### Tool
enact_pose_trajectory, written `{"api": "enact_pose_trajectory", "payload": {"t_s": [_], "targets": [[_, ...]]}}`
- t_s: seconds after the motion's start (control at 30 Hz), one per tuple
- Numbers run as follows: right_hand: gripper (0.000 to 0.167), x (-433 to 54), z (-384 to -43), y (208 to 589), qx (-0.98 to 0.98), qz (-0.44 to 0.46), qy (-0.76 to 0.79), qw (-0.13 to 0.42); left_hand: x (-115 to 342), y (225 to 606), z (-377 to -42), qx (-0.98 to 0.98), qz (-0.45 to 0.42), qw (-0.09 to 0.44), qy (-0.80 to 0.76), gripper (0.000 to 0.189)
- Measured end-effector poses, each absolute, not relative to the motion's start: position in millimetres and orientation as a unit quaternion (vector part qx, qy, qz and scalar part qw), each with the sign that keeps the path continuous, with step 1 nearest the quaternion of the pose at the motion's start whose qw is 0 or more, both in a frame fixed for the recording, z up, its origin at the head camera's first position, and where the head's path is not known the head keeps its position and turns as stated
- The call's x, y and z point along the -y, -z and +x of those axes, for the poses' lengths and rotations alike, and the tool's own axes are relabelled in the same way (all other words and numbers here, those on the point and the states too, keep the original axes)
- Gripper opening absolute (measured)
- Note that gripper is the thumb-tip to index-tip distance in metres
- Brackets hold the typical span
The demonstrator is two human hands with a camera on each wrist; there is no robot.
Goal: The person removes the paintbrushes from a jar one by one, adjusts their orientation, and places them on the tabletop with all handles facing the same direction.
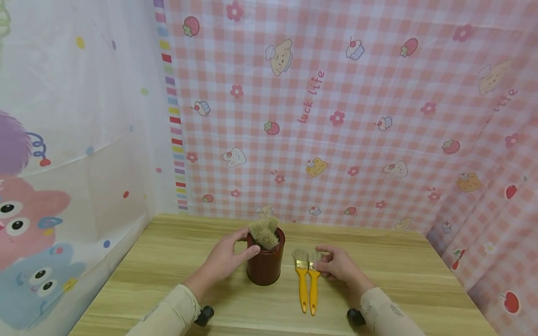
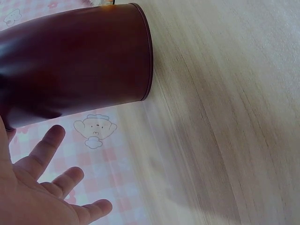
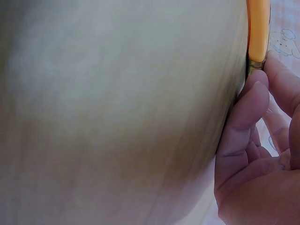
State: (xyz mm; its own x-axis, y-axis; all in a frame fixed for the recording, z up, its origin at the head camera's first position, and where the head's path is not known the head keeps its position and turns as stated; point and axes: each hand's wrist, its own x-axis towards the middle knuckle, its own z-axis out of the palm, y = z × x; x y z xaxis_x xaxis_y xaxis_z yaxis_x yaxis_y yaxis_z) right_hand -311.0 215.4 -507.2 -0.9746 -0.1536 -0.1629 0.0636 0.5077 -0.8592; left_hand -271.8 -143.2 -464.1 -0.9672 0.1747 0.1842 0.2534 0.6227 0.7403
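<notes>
A dark brown cylindrical cup (image 1: 264,269) stands upright on the table, with pale brush bristles (image 1: 265,234) sticking out of its top; whatever is below them is hidden inside. My left hand (image 1: 226,255) grips the cup near its rim with thumb and index finger, while the other fingers spread away from its wall in the left wrist view. Right of the cup lie two yellow-handled paintbrushes side by side, a left paintbrush (image 1: 303,287) and a right paintbrush (image 1: 313,288), bristles pointing away from me. My right hand (image 1: 339,267) pinches the right paintbrush around its metal band.
The wood-grain table (image 1: 197,303) carries the cup and brushes. Behind it hangs a pink checked cloth (image 1: 336,140), and a white patterned cloth (image 1: 113,172) hangs on the left. A black wrist device (image 1: 204,316) sits by the left sleeve, with another by the right.
</notes>
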Motion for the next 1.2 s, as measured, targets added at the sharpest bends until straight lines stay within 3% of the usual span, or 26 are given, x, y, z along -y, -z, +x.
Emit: {"api": "enact_pose_trajectory", "payload": {"t_s": [1.2], "targets": [[0.061, -216.9, -309.5, 511.7, -0.867, -0.023, 0.489, 0.093, 143.6, 467.0, -271.8, 0.898, -0.116, 0.043, 0.423, 0.078]]}}
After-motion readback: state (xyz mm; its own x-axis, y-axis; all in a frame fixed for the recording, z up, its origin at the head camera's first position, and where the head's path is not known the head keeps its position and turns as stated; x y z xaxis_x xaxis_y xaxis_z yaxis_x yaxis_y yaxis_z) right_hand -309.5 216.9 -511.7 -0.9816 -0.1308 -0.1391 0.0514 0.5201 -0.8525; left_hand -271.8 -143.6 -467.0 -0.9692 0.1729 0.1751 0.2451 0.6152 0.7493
